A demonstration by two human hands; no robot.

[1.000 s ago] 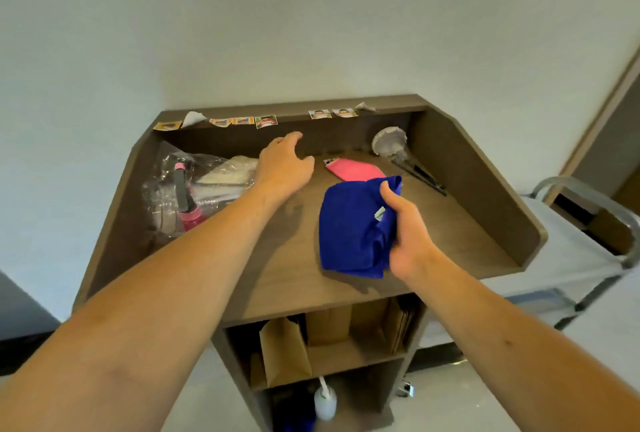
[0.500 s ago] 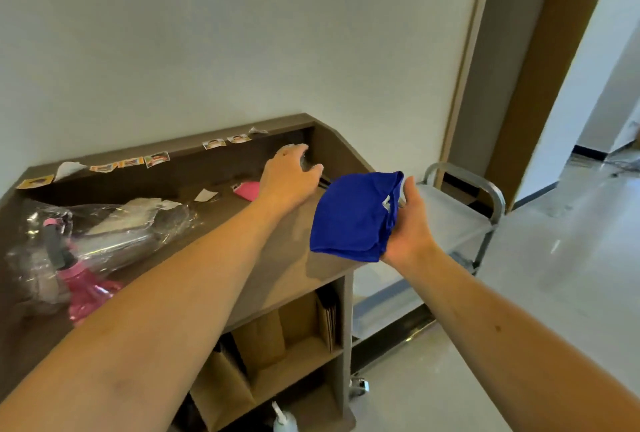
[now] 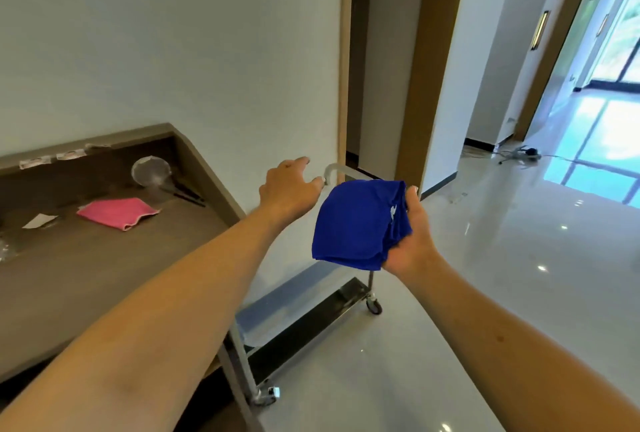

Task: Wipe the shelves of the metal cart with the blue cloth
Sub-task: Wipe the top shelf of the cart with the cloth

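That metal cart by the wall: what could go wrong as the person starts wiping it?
The metal cart stands on caster wheels on a glossy floor, so it may roll when pushed. The blue cloth is bunched in the right hand, so it might wipe poorly unless spread. The left hand is open near the cart handle; without a grip, the cart stays unsteadied.
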